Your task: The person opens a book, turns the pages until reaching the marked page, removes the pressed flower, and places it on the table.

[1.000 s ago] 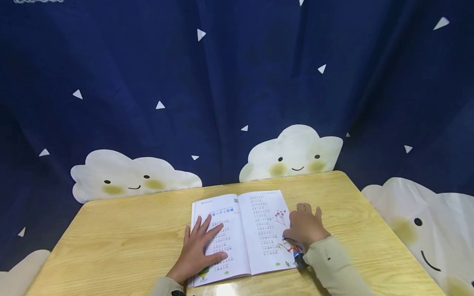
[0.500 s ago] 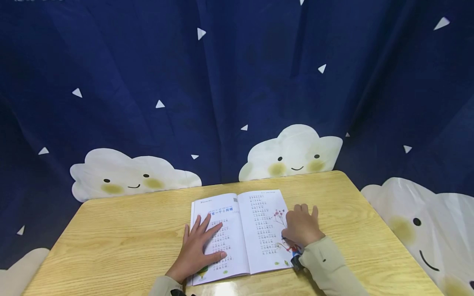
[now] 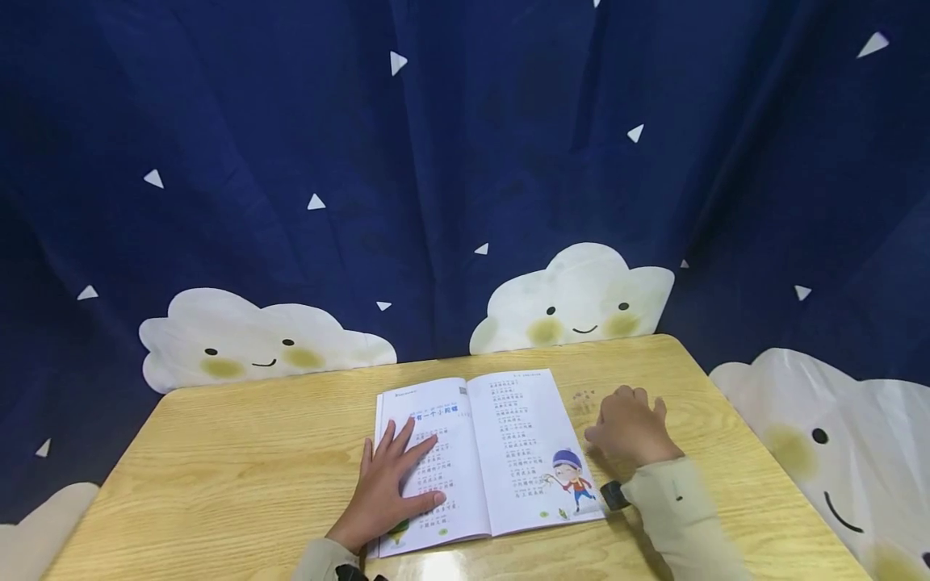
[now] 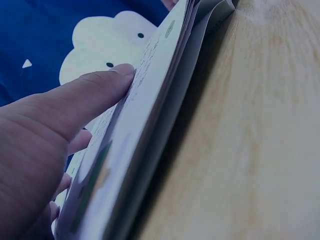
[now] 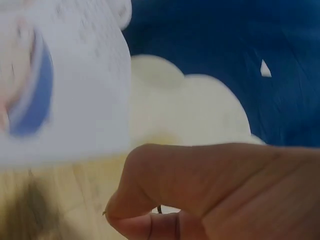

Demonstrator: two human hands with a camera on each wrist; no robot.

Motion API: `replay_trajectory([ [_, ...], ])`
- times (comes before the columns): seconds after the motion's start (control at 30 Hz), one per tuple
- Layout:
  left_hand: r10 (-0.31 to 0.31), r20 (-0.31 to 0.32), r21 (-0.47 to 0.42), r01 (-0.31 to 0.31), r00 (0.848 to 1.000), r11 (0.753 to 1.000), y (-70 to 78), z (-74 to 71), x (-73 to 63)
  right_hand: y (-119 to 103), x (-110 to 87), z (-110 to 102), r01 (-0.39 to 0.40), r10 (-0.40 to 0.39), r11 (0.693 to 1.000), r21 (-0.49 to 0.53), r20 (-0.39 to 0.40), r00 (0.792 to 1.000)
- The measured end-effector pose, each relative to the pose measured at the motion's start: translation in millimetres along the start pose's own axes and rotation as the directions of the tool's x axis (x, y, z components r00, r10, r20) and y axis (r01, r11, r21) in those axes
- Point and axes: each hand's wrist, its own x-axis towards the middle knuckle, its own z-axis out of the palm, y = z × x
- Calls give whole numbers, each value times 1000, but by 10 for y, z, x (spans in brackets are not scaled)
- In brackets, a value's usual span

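An open picture book point(image 3: 479, 496) with printed Chinese text lies on the table. My left hand point(image 3: 388, 488) rests on its left page with fingers spread; in the left wrist view the thumb point(image 4: 107, 82) lies on the page near the lower edge. My right hand point(image 3: 632, 428) is just right of the right page, thumb and index finger pressed together in the right wrist view. By its fingers a small see-through piece with a pink flower print point(image 3: 584, 400) shows over the table, beyond the page. A boy in a blue hat point(image 3: 574, 480) is printed on the page's lower right.
The book lies on a light wooden table point(image 3: 247, 468) with rounded far corners. Behind it hangs a dark blue curtain point(image 3: 407, 177) with smiling white clouds and small white triangles. Dark bands sit at both wrists, beside pale sleeves point(image 3: 683, 516).
My right hand has moved right, off the page, and the pink flower print has shifted from the page to over the table with it. The printed boy is uncovered. My left hand stays put.
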Motion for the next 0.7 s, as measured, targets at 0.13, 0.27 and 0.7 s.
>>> replay_trajectory([
  [0.13,-1,-1,-3,1,1000,1000,-4,-11,-3,197,35,-42,-36,35,999,29,15,999],
  [0.27,-6,1,-7,6,1000,1000,-6,-14,-11,326,66,-26,-77,77,997,6,52,996],
  [0.7,-10,10,-11,10,1000,1000,19,-14,-2,372,40,-25,-81,81,997,-13,54,995],
])
